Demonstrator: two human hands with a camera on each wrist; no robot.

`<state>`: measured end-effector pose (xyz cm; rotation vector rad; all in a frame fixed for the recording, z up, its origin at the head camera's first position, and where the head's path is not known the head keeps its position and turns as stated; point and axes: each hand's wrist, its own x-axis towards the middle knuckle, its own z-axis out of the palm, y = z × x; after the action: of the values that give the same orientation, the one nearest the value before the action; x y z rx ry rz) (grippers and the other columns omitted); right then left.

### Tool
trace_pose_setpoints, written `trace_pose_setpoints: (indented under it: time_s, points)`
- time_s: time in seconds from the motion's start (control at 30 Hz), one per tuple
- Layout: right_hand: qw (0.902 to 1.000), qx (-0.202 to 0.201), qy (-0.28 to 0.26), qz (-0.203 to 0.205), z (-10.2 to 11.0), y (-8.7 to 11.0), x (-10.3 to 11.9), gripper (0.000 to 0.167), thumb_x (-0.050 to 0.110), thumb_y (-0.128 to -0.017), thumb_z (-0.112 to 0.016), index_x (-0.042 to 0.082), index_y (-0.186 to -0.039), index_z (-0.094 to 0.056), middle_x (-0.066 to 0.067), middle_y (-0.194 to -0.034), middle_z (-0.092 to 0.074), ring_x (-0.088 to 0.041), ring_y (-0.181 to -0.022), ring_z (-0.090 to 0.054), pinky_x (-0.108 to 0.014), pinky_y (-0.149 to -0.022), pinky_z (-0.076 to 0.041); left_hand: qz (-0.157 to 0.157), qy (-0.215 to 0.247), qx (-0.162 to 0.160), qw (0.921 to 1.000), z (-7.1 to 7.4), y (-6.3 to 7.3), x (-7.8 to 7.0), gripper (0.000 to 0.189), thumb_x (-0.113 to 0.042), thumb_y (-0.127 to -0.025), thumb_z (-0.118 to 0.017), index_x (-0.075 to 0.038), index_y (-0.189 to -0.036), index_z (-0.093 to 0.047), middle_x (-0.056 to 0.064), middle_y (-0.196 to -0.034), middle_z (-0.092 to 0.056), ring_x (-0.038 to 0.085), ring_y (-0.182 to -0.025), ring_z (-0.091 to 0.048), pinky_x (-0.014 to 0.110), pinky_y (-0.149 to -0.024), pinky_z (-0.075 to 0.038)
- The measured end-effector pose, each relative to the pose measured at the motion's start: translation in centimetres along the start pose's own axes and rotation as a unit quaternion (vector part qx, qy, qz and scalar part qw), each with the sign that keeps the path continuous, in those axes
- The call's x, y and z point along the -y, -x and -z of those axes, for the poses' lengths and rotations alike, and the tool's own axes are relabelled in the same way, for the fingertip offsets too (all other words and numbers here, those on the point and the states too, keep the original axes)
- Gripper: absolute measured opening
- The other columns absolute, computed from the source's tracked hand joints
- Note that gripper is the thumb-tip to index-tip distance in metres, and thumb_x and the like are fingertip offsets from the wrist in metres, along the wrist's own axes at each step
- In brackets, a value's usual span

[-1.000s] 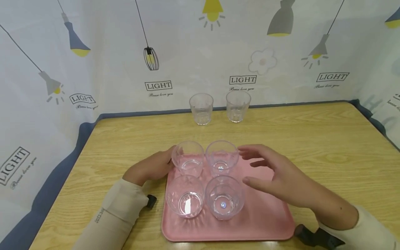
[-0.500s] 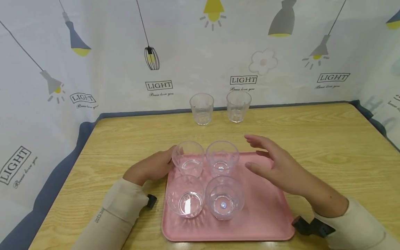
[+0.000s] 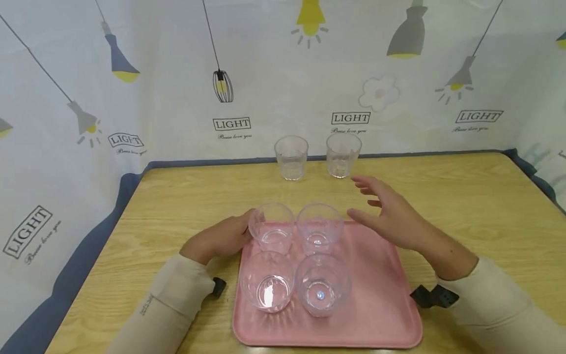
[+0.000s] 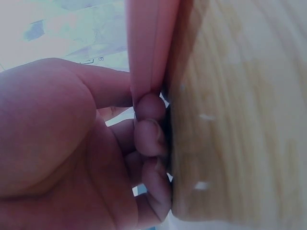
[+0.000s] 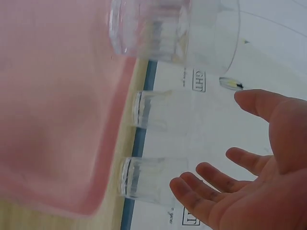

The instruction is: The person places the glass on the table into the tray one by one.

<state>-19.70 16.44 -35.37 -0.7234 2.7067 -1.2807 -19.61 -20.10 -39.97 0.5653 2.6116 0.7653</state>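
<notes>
Fingers wide, the right hand (image 3: 393, 219) has left four tumblers (image 3: 323, 285) standing, nearing the rear pair (image 3: 292, 160), while the left hand (image 3: 223, 237) grips the pink tray (image 3: 378, 305).

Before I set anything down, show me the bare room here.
Free: on the pink tray, right of its four clear tumblers; on the wood-grain table, left of the left hand and right of the right hand. Crowded: the tray's left side, where those tumblers stand close together.
</notes>
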Motion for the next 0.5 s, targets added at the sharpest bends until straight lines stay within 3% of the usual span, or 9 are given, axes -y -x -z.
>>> trace_pose_setpoints:
  time_s: [0.27, 0.5]
  points:
    - [0.9961, 0.019, 0.019, -0.085, 2.0, -3.8, -1.5, 0.078, 0.032, -0.098, -0.065, 0.008, -0.158, -0.02, -0.026, -0.155, -0.033, -0.046, -0.142, -0.035, -0.061, -0.114, -0.036, 0.002, -0.015, 0.002, 0.9999, -0.1, 0.0, 0.1, 0.038, -0.031, -0.108, -0.042, -0.019, -0.144, -0.04, 0.014, -0.143, -0.056, 0.033, -0.134, -0.053, 0.052, -0.115, -0.04]
    - [0.9912, 0.02, 0.022, -0.129, 3.1, -6.2, -2.8, 0.089, 0.035, -0.097, -0.065, 0.007, -0.16, -0.009, -0.029, -0.157, -0.028, -0.048, -0.143, -0.033, -0.061, -0.113, -0.037, 0.002, -0.009, 0.003, 1.0, -0.2, -0.1, 0.0, 0.037, -0.032, -0.108, -0.042, -0.019, -0.142, -0.041, 0.013, -0.141, -0.058, 0.032, -0.132, -0.054, 0.052, -0.113, -0.042]
